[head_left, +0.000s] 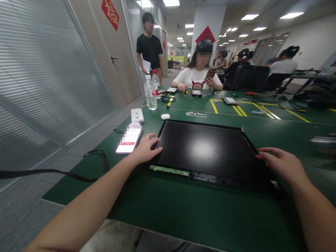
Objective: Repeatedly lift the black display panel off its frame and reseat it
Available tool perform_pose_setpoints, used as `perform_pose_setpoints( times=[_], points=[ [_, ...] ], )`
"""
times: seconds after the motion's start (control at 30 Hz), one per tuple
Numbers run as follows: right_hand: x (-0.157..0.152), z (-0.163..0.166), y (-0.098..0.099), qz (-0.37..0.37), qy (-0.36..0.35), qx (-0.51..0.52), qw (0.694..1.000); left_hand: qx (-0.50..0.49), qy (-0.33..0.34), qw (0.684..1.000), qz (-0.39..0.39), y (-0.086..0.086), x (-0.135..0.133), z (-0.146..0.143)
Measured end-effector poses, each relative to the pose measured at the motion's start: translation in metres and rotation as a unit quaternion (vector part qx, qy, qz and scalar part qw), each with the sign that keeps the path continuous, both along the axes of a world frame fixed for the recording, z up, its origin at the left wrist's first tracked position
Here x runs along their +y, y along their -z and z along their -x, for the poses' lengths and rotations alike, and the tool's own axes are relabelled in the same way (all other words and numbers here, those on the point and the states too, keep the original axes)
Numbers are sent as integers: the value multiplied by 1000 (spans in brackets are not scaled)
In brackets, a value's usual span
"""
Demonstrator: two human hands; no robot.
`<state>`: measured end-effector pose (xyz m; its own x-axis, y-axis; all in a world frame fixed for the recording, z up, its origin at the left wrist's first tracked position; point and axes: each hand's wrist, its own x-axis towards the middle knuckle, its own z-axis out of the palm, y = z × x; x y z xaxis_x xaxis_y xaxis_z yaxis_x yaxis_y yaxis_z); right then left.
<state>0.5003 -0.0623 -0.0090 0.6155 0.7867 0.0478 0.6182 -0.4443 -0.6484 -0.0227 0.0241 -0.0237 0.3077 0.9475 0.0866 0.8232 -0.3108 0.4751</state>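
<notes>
**Black display panel (183,147) between your left hand (147,148) and right hand (282,162)**

The panel lies face up on the green table (210,213) in front of you, a pale patch of light reflected near its middle. Your left hand is at its left edge, thumb towards the near part of that edge and fingers spread loosely along it; you cannot tell from this view whether they pinch the rim or only rest there. Your right hand is at the opposite edge, its fingers slightly bent and their tips at the frame; whether they grasp it you cannot tell either. A green circuit strip (169,170) runs along the left part of the panel's near side.

Just beside your left hand lies a lit phone (130,138), with a white power bank (137,114) beyond it. A small white case (165,116) sits near the panel's far left corner, and thin metal pieces (196,114) lie past the far edge. Two bottles (151,96) stand farther back. Across the table, a person in a white shirt (190,78) holds up a phone in a patterned case (210,73).
</notes>
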Motion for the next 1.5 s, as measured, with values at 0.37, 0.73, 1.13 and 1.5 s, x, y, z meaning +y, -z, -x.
perform_pose_setpoints(
  times=[0.37, 0.73, 1.13, 1.5],
  points=[
    [1, -1, 2, 17, 6, 9, 1000, 25, -8, 1000, -2, 0, -2, -5],
    [2, 1, 0, 33, 17, -22, 999, 37, -6, 999, -14, -3, -7, -12],
    [-1, 6, -5, 38, 9, -12, 999, 27, 128, 990, -52, -12, -14, -6],
    [2, -5, 7, 29, -1, -24, 999, -4, 230, 973, 12, -25, -10, 7]
  ],
)
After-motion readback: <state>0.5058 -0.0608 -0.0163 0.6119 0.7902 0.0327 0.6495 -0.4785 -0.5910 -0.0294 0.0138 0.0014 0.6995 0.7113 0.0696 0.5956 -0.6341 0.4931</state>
